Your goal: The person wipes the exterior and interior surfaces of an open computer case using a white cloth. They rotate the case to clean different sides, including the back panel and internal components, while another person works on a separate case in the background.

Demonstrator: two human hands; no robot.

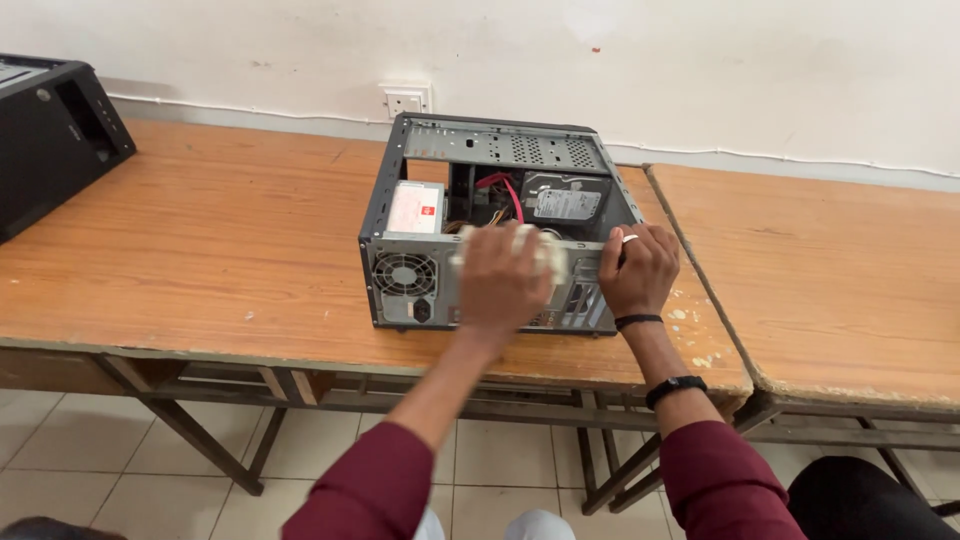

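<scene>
An open grey computer case [400, 170] lies on its side on a brown wooden table [200, 250], its rear panel facing me. My left hand [500, 280] presses a white cloth [548, 255] against the rear panel, beside the power supply fan [405, 273]. My right hand [638, 268] grips the case's right rear corner; a ring is on one finger and two dark bands are on the wrist. Inside the case I see a hard drive [565, 200], red cables [505, 190] and a power supply with a white label [415, 208].
A second black computer case [50, 135] stands at the table's far left. Another wooden table [840, 280] adjoins on the right. A white wall socket [405, 100] and a cable run along the wall behind. Tiled floor lies below.
</scene>
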